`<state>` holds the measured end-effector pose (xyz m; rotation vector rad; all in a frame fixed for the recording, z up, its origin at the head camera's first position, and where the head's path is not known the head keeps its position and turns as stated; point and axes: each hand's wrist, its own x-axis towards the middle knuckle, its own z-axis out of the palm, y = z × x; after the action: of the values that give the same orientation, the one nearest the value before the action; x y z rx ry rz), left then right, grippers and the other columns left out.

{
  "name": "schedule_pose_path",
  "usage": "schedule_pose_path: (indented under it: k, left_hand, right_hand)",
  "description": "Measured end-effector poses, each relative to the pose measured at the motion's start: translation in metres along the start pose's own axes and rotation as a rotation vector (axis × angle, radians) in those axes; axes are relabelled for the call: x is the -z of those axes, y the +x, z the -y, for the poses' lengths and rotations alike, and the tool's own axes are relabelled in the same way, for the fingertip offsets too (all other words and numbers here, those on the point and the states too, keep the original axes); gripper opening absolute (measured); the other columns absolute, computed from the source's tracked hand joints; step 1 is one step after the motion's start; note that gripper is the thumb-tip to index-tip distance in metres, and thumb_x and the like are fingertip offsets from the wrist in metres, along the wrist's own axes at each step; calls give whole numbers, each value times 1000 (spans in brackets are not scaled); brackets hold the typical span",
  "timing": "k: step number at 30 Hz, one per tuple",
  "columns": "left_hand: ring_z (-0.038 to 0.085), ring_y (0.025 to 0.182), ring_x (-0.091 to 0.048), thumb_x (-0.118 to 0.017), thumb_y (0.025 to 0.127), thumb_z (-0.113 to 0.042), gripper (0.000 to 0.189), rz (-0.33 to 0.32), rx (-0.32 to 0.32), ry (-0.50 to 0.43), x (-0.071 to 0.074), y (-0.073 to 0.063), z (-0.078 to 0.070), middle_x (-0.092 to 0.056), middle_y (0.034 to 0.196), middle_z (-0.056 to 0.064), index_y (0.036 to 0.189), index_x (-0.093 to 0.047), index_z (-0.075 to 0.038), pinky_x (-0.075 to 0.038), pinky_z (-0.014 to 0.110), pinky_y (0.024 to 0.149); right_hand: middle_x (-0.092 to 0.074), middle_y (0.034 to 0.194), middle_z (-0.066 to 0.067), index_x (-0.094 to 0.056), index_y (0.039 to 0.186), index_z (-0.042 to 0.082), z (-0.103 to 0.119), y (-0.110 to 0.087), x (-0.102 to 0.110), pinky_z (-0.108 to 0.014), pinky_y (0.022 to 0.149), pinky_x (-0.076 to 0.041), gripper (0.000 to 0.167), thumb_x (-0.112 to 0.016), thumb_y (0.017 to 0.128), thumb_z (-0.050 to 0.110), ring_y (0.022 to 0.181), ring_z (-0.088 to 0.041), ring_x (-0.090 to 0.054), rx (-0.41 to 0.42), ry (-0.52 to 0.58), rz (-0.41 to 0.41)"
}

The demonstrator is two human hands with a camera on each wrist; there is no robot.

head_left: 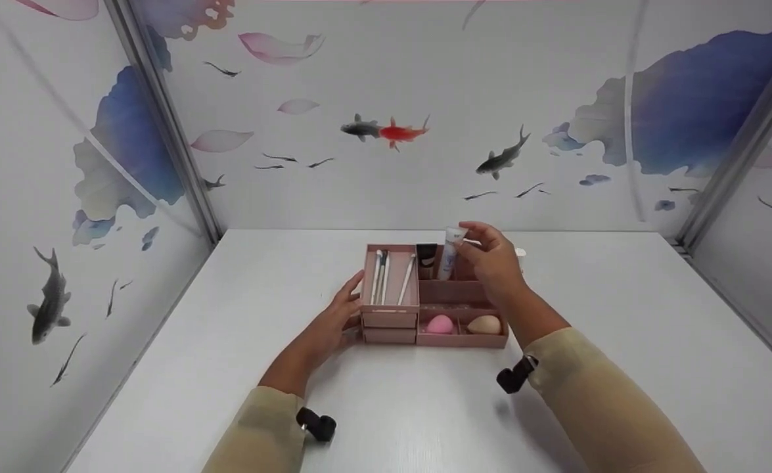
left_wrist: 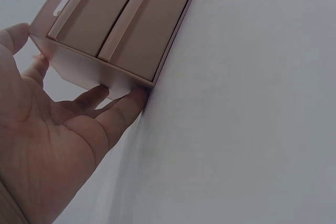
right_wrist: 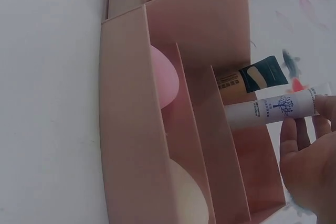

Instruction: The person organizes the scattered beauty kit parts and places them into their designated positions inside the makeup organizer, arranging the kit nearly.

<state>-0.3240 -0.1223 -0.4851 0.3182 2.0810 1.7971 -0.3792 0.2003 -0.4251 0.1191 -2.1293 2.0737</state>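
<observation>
A pink desktop organizer (head_left: 391,318) stands on the white table. My right hand (head_left: 493,258) pinches a white cosmetic tube (right_wrist: 273,107) with a blue tree print near its upper end. The tube's lower end sits inside a rear compartment, beside a dark-capped tube (right_wrist: 262,73). My left hand (left_wrist: 68,124) touches the organizer's left side wall with extended fingertips. Long white-handled brushes (head_left: 379,277) lean in the upper left compartment. In the front right compartments lie a pink makeup sponge (head_left: 439,324) and a beige makeup sponge (head_left: 485,324).
Two small drawers (left_wrist: 144,32) fill the organizer's lower left front. A white object (head_left: 521,256), mostly hidden, shows behind my right hand. Walls (head_left: 425,184) printed with fish and petals enclose the table (head_left: 228,315) at the back and sides.
</observation>
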Motion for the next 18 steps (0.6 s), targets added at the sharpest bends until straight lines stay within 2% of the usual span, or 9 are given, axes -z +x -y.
schedule_pose_path:
  k: [5, 8, 12, 18]
  left_hand:
    - [51, 162, -28, -42, 110, -57, 54, 10, -21, 10, 0, -1, 0, -16, 180, 5, 158, -20, -70, -26, 68, 130]
    - [51, 162, -27, -42, 111, -57, 55, 13, -33, 23, 0, -2, -1, -15, 180, 6, 160, -19, -69, -24, 68, 130]
    - [51, 162, -27, -42, 111, -56, 55, 11, -28, 12, 0, -1, 0, -14, 180, 7, 159, -19, -69, -24, 68, 131]
    - [49, 162, -27, -42, 111, -56, 55, 5, -21, 6, 0, -3, -1, -15, 180, 7, 160, -20, -68, -25, 67, 130]
  right_hand:
    - [-69, 123, -2, -66, 141, 14, -7, 1, -2, -39, 100, -57, 41, -74, 101, 14, 108, -13, -67, -21, -99, 5]
    - [-70, 123, -5, -66, 142, 13, -10, 2, -2, -32, 96, -57, 41, -74, 102, 15, 108, -13, -67, -19, -166, 25]
    - [-69, 127, -7, -67, 140, 17, -13, 3, -1, -30, 97, -56, 38, -73, 103, 16, 114, -16, -65, -36, -218, 43]
    - [-68, 129, -8, -67, 139, 17, -16, 5, -4, -30, 100, -54, 37, -72, 103, 15, 119, -18, -63, -43, -209, 35]
